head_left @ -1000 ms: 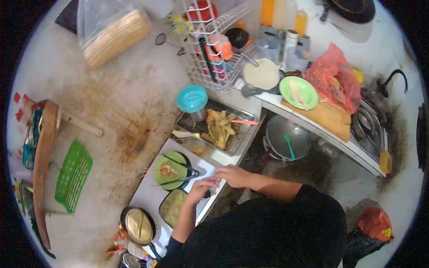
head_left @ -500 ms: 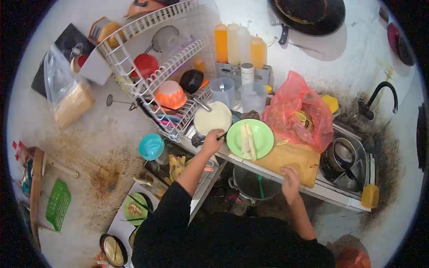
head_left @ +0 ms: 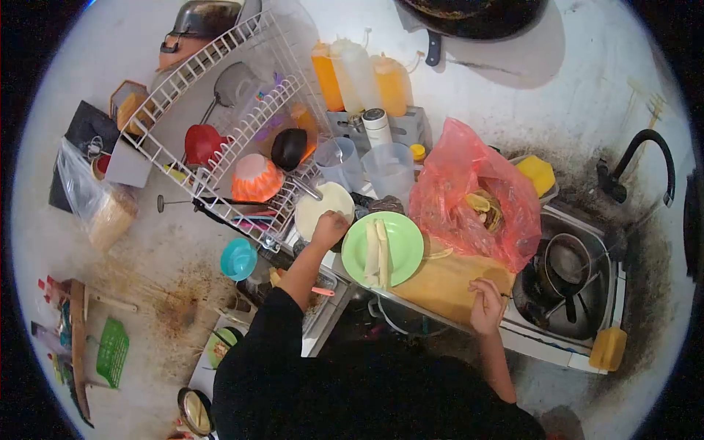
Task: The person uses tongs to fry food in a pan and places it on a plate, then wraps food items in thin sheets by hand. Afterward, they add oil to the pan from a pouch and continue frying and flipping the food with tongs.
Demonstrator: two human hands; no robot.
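Note:
My left hand point(head_left: 330, 229) is over the near edge of a round container of pale cream batter point(head_left: 323, 207), its fingers pinched together; what they hold, if anything, is hidden. A metal handle point(head_left: 309, 189) leans over the batter's far rim. Just right of that hand, a light green plate point(head_left: 405, 253) carries pale, long pieces that look like peeled bananas point(head_left: 377, 254). My right hand point(head_left: 485, 306) hovers by the right end of a wooden cutting board point(head_left: 440, 286), fingers loosely curled and apart, with nothing visible in them.
Behind the board stands a red plastic bag point(head_left: 455, 191) with yellow-brown peels inside. A sink point(head_left: 598, 301) holding a pan point(head_left: 566, 265) lies to the right. At left are a white dish rack point(head_left: 213, 172) and a turquoise bowl point(head_left: 239, 259). Clear jugs point(head_left: 389, 172) stand behind the plate.
My left hand has moved from beside the green plate's left edge to over the batter container. My right hand stays near the board, its fingers more curled. The view has shifted and tilted.

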